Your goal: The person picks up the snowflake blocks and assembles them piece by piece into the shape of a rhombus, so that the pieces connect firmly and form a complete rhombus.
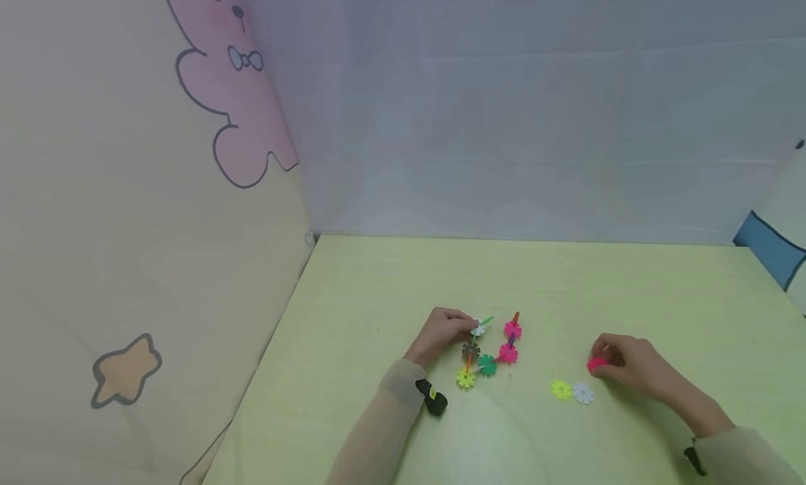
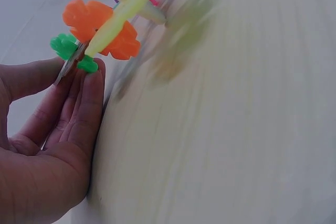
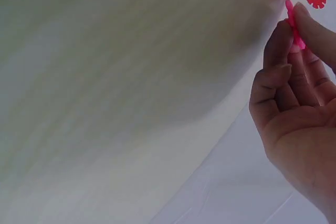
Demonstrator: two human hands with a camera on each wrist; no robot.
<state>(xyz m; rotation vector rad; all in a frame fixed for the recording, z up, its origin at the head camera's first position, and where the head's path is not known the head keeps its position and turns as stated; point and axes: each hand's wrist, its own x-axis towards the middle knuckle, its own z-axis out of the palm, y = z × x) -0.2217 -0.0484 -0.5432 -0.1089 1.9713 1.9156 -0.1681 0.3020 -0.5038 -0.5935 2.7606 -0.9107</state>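
Observation:
My left hand (image 1: pixel 444 331) pinches a white snowflake disc (image 1: pixel 480 329) at one end of a U-shaped chain of slotted plastic snowflake discs. A green disc (image 2: pixel 64 45) is slotted into the pinched one, with an orange disc (image 2: pixel 86 19) and an edge-on yellow disc (image 2: pixel 126 13) just beyond. Further round the chain come a dark disc (image 1: pixel 471 351), a teal-green disc (image 1: pixel 487 365) and a pink disc (image 1: pixel 508 353). At the right, apart from the chain, my right hand (image 1: pixel 637 366) holds a loose pink snowflake disc (image 3: pixel 295 27) between thumb and fingers.
Two loose discs, a yellow one (image 1: pixel 561 390) and a white one (image 1: pixel 583 393), lie side by side on the pale table (image 1: pixel 661 289) between the hands. Behind stands a grey-white curtain (image 1: pixel 522 135); a printed cloth (image 1: pixel 189 261) hangs along the left side.

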